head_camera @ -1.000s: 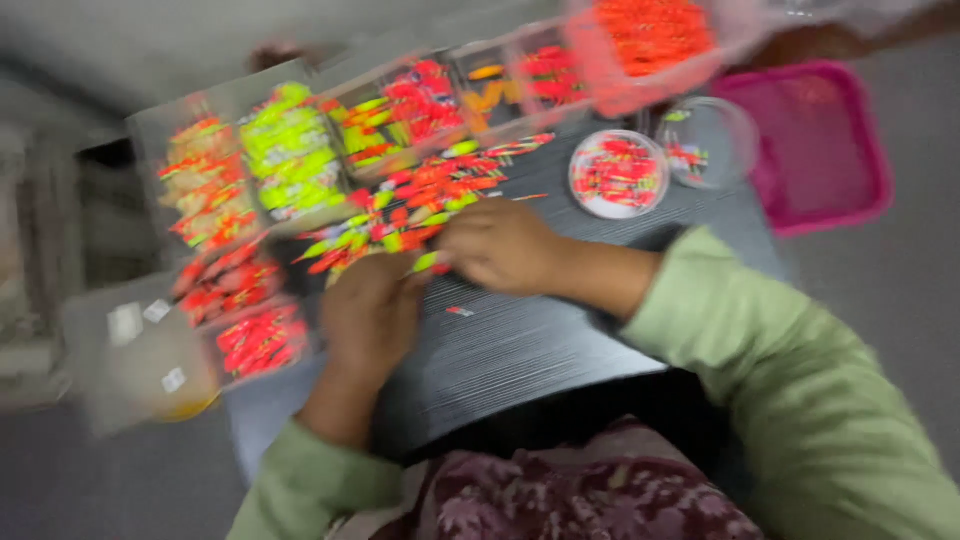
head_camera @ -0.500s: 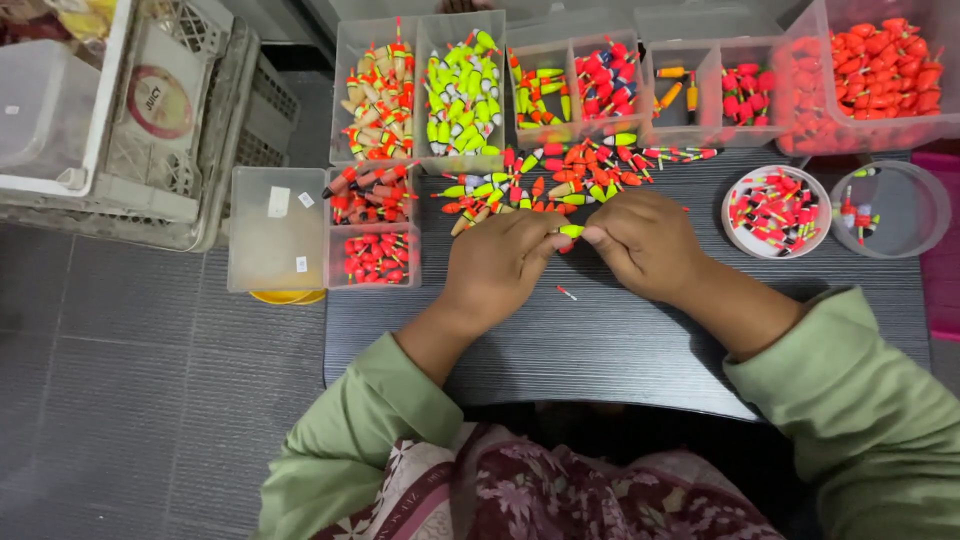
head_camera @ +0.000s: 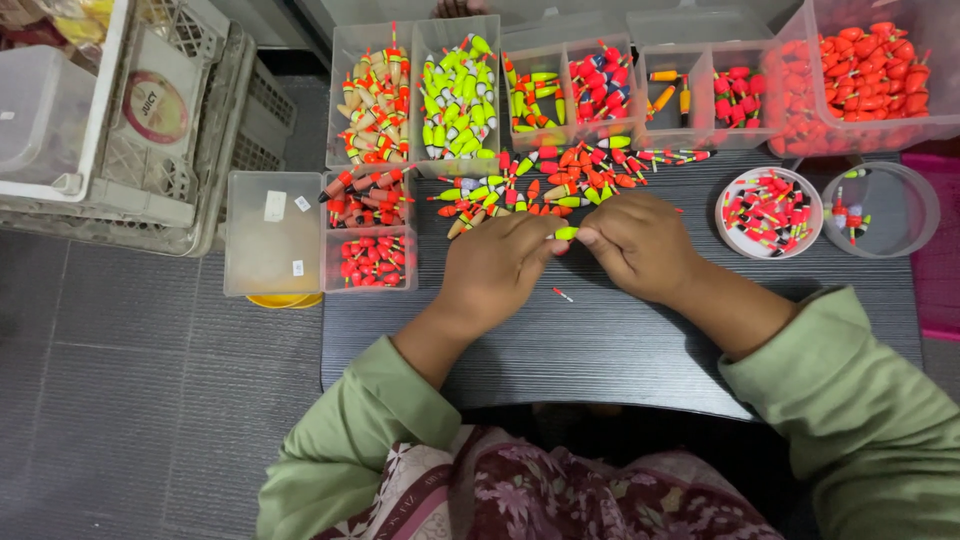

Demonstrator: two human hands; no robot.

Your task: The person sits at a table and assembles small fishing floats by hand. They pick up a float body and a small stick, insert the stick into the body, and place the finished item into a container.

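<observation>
My left hand and my right hand meet over a dark table, both pinching one small yellow-green fishing float between their fingertips. Just beyond the hands lies a loose pile of red, orange and yellow floats. A tiny red-and-white piece lies on the table under my hands. Green sleeves cover both forearms.
Clear compartment boxes of sorted floats line the table's far edge, with a big tub of red floats at the right. Two round lids hold more floats. White crates stand on the floor at left, a pink basket at right.
The view has steadied from a blurred tilt one second ago. My hands have stayed together at the pile's near edge, still working the yellow-green float between their fingertips.
</observation>
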